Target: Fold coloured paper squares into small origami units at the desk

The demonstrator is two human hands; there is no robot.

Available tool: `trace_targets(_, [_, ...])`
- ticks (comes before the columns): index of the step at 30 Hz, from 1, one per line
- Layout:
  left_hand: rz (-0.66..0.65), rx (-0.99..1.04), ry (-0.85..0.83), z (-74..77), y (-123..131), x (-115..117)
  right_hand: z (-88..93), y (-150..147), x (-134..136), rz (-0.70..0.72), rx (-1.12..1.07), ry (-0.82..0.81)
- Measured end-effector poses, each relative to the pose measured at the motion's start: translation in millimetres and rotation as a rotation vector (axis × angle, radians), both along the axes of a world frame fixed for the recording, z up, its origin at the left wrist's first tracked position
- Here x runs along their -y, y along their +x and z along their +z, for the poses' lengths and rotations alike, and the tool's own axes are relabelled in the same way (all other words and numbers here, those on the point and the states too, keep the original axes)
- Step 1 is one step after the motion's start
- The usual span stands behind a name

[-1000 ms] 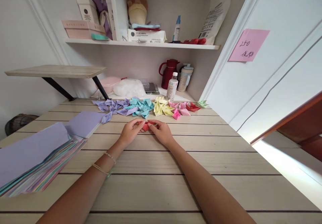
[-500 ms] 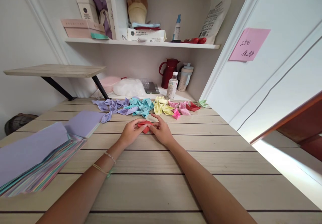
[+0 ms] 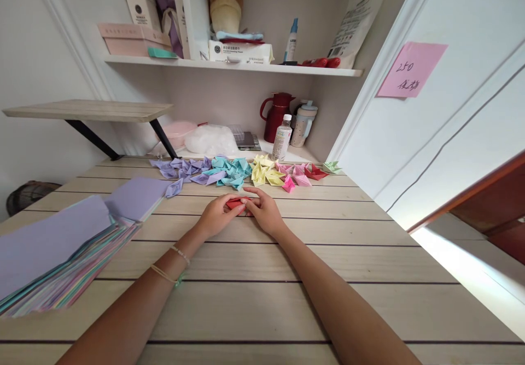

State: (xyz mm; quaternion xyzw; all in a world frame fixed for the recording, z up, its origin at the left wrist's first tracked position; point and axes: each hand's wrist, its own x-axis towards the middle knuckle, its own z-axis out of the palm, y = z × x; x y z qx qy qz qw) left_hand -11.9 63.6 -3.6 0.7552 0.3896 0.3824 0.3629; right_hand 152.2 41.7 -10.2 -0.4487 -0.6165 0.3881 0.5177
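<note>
Between my two hands is a small piece of folded red paper (image 3: pixel 237 203), low over the wooden table. My left hand (image 3: pixel 218 214) pinches its left side with thumb and fingers. On the right side, my right hand (image 3: pixel 264 212) grips it with the thumb in front, the index finger arched above. Both thumbs nearly meet at the front of the paper, hiding part of it. Just beyond my hands lies a row of folded paper pieces: purple (image 3: pixel 186 169), turquoise (image 3: pixel 232 172), yellow (image 3: pixel 264 171), pink (image 3: pixel 299 175), red (image 3: pixel 315 172) and green (image 3: pixel 332 166).
Stacks of coloured paper sheets (image 3: pixel 53 245) lie at the left. A small raised wooden shelf (image 3: pixel 90 110) stands behind them. At the back are a clear bottle (image 3: pixel 281 138), a red jug (image 3: pixel 279 115), a tumbler (image 3: pixel 303 124) and a white plastic bag (image 3: pixel 211 140).
The red paper looks flatter between my fingers, its front part now less visible below the thumbs. My hands stay in almost the same place. The view has shifted slightly.
</note>
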Motion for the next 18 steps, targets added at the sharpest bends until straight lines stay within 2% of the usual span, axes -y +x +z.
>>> trace_targets(10, [0.043, -0.108, 0.097, 3.2, 0.9, 2.2, -8.0, 0.2, -5.2, -0.053, 0.149, 0.017])
trace_targets(18, [0.046, -0.173, 0.153, -2.0, 0.8, 0.0, -3.4, -0.5, -0.5, -0.079, 0.235, 0.038])
